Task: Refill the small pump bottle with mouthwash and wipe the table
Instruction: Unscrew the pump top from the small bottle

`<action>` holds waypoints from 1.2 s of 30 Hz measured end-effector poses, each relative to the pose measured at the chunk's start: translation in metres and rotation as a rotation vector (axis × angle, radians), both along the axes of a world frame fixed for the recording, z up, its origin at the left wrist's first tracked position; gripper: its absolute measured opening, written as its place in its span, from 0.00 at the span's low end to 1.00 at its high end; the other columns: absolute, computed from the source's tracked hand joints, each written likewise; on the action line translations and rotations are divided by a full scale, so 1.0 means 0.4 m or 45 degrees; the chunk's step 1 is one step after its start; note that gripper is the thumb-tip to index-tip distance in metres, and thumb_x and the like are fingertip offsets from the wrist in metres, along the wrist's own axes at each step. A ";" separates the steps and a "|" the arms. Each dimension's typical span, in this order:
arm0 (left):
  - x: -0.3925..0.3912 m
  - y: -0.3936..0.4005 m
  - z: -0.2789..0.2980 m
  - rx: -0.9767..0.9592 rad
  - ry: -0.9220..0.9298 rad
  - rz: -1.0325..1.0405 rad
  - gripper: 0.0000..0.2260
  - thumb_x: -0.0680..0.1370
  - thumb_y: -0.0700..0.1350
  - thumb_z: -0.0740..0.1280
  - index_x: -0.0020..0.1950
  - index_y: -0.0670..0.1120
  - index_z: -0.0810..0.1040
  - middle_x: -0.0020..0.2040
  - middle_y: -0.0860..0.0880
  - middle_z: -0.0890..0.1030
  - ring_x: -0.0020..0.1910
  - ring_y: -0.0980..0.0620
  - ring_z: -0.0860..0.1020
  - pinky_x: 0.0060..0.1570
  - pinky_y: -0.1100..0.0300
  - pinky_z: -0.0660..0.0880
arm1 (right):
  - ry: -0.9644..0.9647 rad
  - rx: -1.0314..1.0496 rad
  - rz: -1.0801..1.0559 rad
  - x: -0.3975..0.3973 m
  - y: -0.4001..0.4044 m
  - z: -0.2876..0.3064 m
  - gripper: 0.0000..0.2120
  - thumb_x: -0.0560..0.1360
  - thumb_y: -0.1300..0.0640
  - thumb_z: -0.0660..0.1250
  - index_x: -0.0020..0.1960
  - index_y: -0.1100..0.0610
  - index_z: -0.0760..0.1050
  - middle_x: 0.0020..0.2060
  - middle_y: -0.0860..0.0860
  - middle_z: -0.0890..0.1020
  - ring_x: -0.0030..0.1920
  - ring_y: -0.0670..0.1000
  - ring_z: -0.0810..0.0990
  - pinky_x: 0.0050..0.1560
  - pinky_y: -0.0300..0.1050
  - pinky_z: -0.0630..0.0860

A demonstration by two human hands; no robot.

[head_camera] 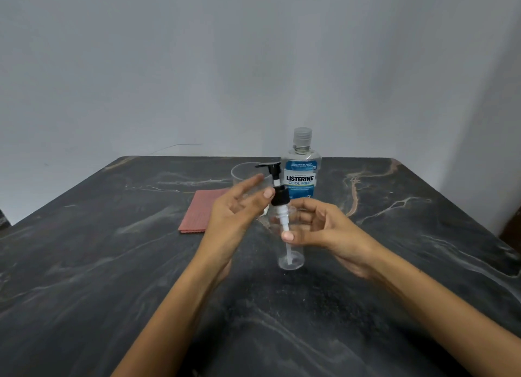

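Observation:
A small clear pump bottle [291,259] stands upright on the dark marble table [112,263], and my right hand [324,230] is wrapped around its upper part. The black pump head [277,190] is lifted off the bottle's neck, its white tube still reaching down inside. My left hand [236,210] pinches the black collar with the thumb, the other fingers spread. A Listerine Cool Mint mouthwash bottle [301,173], capped, stands just behind. A folded pink cloth [201,210] lies to the left of my hands.
A clear plastic cup [245,176] stands behind my left hand, beside the mouthwash bottle. A grey wall rises behind the table's far edge. The table's corners fall away at left and right.

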State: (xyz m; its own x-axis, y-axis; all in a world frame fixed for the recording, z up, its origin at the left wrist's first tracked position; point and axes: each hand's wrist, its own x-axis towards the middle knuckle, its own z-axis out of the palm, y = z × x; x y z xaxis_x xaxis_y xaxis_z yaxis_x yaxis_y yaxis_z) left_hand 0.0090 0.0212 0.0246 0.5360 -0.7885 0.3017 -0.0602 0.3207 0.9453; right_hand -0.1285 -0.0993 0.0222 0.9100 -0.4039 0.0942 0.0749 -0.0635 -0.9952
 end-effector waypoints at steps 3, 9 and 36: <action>-0.013 -0.002 0.004 -0.023 0.023 -0.090 0.28 0.68 0.55 0.70 0.65 0.44 0.75 0.56 0.48 0.84 0.58 0.53 0.80 0.62 0.57 0.74 | 0.002 -0.041 -0.016 0.004 0.002 -0.006 0.26 0.65 0.69 0.74 0.61 0.62 0.73 0.55 0.57 0.83 0.56 0.55 0.82 0.54 0.43 0.79; 0.000 0.005 -0.001 -0.150 -0.023 0.026 0.20 0.67 0.42 0.74 0.58 0.43 0.78 0.49 0.46 0.86 0.52 0.51 0.83 0.49 0.65 0.78 | -0.042 -0.033 -0.080 -0.002 -0.014 -0.001 0.29 0.64 0.70 0.74 0.63 0.63 0.71 0.57 0.61 0.81 0.58 0.59 0.81 0.59 0.51 0.78; -0.054 -0.004 0.154 -0.608 0.018 0.230 0.14 0.63 0.42 0.75 0.47 0.45 0.80 0.44 0.49 0.86 0.47 0.53 0.84 0.46 0.65 0.78 | 0.084 -0.211 -0.058 0.004 -0.009 -0.013 0.28 0.62 0.69 0.78 0.59 0.59 0.72 0.53 0.52 0.83 0.55 0.52 0.83 0.58 0.48 0.78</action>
